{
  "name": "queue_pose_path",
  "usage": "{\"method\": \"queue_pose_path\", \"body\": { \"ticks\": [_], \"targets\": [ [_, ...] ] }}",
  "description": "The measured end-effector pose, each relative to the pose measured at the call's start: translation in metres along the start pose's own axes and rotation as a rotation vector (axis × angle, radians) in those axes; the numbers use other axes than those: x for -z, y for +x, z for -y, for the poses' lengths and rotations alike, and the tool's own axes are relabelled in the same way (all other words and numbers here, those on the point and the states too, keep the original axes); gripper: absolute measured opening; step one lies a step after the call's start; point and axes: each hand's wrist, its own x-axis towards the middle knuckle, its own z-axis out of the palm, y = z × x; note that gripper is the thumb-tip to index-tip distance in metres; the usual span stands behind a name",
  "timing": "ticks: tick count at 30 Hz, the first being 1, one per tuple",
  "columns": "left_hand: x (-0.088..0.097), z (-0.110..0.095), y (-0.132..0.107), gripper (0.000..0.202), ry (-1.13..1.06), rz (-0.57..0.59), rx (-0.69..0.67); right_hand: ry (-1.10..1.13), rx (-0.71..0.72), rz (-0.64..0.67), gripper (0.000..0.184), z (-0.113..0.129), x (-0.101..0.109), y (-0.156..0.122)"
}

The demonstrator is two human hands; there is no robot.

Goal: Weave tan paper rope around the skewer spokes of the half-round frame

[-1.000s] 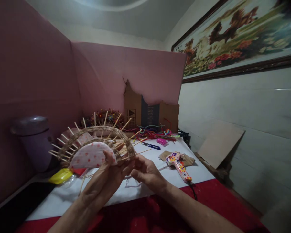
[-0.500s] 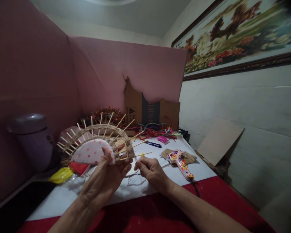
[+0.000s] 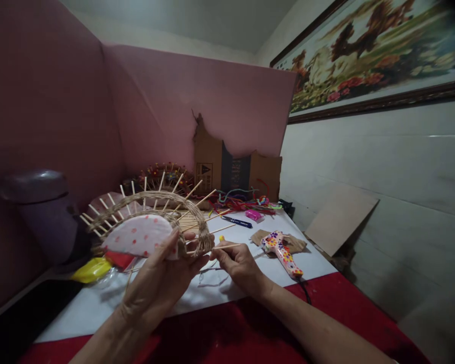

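Observation:
In the head view, my left hand [image 3: 170, 275] grips a half-round woven twine frame [image 3: 182, 201] by its right end, thumb in front and fingers behind. Pale wooden sticks fan out from it through bands of brown twine. A white half-disc with pink-red dots [image 3: 138, 236] fills its middle. My right hand [image 3: 244, 268] is closed at the frame's right end, thumb and forefinger pinched beside the lowest stick [image 3: 227, 246]. The fingers pinch the twine, though only a short bit of it shows.
A flowered glue gun [image 3: 282, 253] lies on cardboard to the right. Behind are a blue cutter knife [image 3: 237, 221], a pink packet [image 3: 254, 216] and coloured pipe cleaners [image 3: 246, 202]. Yellow [image 3: 91, 270] and red packets lie left, near a lidded bin [image 3: 47, 217].
The woven frame has tipped and shifted slightly left and down in my left hand. My right hand has moved slightly right, and the lowest stick now passes over its fingers.

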Motion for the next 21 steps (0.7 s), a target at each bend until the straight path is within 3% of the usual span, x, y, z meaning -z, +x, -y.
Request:
{"method": "queue_pose_path", "body": {
  "ticks": [8, 11, 18, 21],
  "targets": [
    [0.003, 0.002, 0.003, 0.025, 0.065, -0.066, 0.03, -0.074, 0.023, -0.27, 0.027, -0.003, 0.013, 0.006],
    [0.002, 0.002, 0.002, 0.026, 0.069, -0.039, 0.057, -0.148, 0.063, -0.367, 0.026, -0.004, 0.017, 0.006],
    [0.004, 0.004, 0.002, 0.026, 0.071, 0.051, 0.074, -0.276, 0.104, -0.463, 0.025, -0.001, 0.021, 0.005],
    [0.003, 0.004, 0.001, 0.025, 0.098, 0.031, 0.084, -0.331, 0.135, -0.493, 0.024, 0.003, 0.023, 0.005]
  ]
}}
